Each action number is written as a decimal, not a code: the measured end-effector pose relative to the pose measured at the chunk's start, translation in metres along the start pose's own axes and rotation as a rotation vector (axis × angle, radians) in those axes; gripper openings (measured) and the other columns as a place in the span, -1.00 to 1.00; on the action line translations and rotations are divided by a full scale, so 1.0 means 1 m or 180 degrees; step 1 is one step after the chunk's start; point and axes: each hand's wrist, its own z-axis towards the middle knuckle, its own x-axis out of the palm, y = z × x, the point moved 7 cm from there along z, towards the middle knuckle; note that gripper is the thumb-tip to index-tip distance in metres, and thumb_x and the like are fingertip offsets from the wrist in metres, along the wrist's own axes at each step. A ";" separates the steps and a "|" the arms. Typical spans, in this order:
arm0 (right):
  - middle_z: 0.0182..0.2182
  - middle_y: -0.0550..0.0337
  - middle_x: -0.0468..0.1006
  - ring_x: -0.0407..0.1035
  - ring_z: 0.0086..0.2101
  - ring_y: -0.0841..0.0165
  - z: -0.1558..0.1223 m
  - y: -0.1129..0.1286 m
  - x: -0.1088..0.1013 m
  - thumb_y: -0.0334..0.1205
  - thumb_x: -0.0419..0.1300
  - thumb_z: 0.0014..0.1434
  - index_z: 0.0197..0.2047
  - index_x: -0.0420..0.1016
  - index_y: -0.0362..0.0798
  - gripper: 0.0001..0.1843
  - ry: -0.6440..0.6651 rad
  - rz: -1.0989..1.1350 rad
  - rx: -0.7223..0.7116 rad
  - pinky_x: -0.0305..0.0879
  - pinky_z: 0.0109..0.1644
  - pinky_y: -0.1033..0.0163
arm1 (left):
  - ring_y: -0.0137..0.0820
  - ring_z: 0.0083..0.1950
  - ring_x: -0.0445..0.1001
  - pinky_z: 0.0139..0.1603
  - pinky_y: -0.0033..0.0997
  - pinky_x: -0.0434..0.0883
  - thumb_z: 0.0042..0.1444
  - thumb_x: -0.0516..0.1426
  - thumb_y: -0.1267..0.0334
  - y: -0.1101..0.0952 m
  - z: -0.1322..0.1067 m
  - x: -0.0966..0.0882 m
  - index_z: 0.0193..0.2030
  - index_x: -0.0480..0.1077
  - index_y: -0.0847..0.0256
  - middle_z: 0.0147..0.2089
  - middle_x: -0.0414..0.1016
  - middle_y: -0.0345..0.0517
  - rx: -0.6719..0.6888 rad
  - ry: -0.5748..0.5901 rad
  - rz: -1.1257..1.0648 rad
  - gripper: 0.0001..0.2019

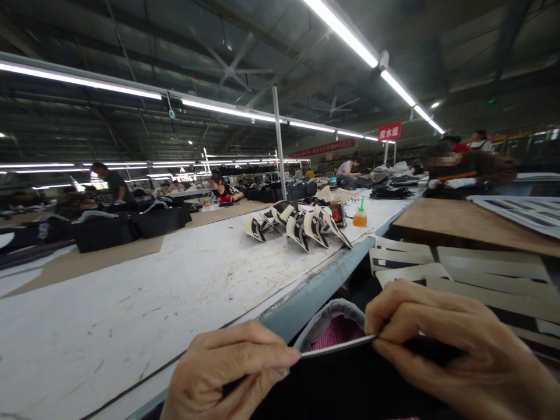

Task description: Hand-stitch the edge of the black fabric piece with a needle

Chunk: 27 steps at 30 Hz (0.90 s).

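Note:
A black bag (336,388) is held low in front of me, its pale top edge stretched between my hands. My left hand (231,370) is closed, thumb and fingers pinching that edge on the left. Opposite it, my right hand (441,344) grips the edge between thumb and fingers. Just behind the edge rises a handle (324,318) wrapped in grey film, with pink textured material (336,335) framed beneath it. The lower part of the bag runs out of view.
On the white-covered table (144,315) stand curved cream-and-black pieces (301,227), a tin (338,213) and a bottle of orange liquid (360,217). Flat cream-and-black pieces (494,280) lie at right. A co-worker (472,166) leans over a brown board (472,224). Black bags (105,233) stand left.

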 end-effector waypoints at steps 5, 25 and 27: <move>-0.41 0.36 0.58 0.49 -0.42 0.60 0.001 0.004 0.000 -0.53 0.15 0.17 -0.46 0.40 -0.04 -0.76 0.0080 -0.0073 -0.0104 0.37 -0.34 0.53 | -0.42 -0.27 0.65 -0.26 -0.60 0.57 0.14 0.22 0.66 0.010 0.002 0.002 -0.07 0.63 0.17 -0.27 0.66 -0.10 0.0146 0.0038 0.0066 -0.64; -0.35 0.28 0.64 0.50 -0.37 0.48 -0.005 -0.041 0.021 -0.21 0.38 0.21 -0.47 0.62 0.01 -0.79 0.0765 0.1629 0.0954 0.39 -0.28 0.45 | -0.44 -0.21 0.54 -0.17 -0.53 0.46 0.21 0.05 0.69 0.010 -0.006 0.011 -0.03 0.50 0.18 -0.22 0.55 -0.10 -0.0089 0.0052 0.0221 -0.61; -0.34 0.28 0.64 0.49 -0.36 0.48 -0.007 -0.040 0.024 -0.25 0.35 0.22 -0.46 0.61 0.00 -0.80 0.0780 0.1643 0.0951 0.39 -0.27 0.44 | -0.43 -0.19 0.54 -0.18 -0.51 0.46 0.22 0.04 0.70 0.013 -0.008 0.014 0.07 0.52 0.16 -0.17 0.54 -0.05 -0.0101 0.0137 0.0178 -0.55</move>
